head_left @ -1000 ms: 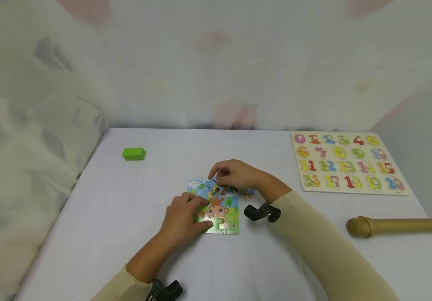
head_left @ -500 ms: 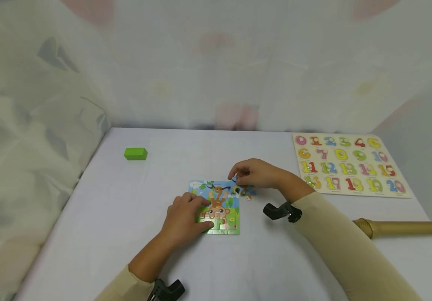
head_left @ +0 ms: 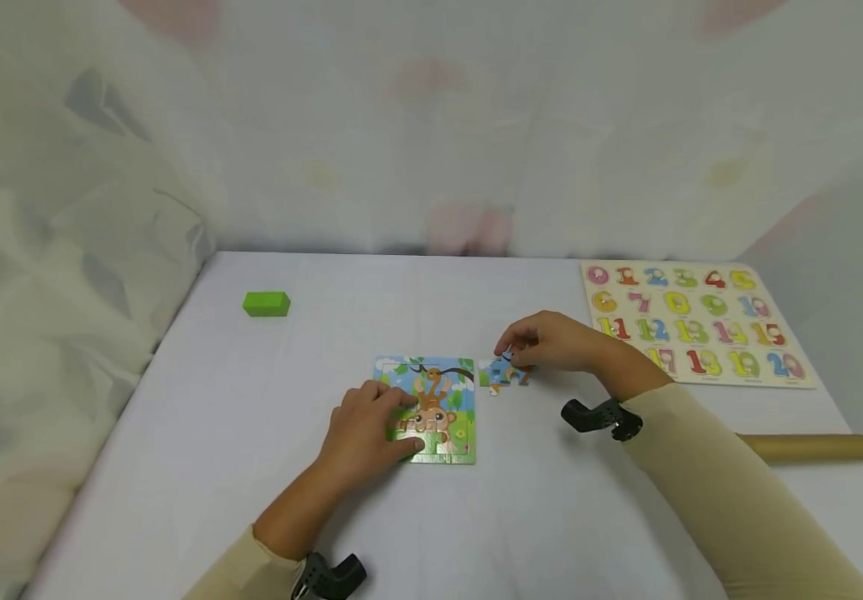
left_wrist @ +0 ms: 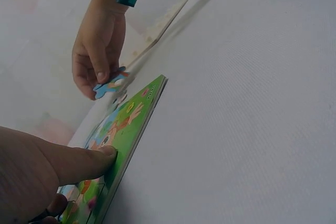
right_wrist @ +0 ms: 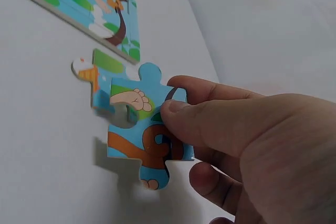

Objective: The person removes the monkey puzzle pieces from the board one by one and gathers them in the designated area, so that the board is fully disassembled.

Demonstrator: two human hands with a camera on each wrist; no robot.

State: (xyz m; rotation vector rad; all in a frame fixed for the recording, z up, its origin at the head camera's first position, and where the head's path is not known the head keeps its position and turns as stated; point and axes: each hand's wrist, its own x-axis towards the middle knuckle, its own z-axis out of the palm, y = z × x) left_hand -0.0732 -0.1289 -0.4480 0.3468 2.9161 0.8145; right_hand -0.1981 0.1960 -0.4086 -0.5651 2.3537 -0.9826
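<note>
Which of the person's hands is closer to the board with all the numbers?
Right. The right hand, pinching a puzzle piece, is just left of the number board; the left hand is much farther left, resting on the monkey puzzle.

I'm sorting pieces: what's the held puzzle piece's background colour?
Mostly blue, some green; the puzzle piece shows best in the right wrist view.

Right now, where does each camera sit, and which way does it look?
Head: on the head, facing forward and down; the bare left hand, bare right hand and beige fabric sleeves show.
Left wrist: worn there, looking across the rectangular multicoloured monkey puzzle board; both hands show.
Right wrist: worn there, looking at the knobbed blue jigsaw piece; the right hand shows.
Both wrist views share board and piece.
</note>
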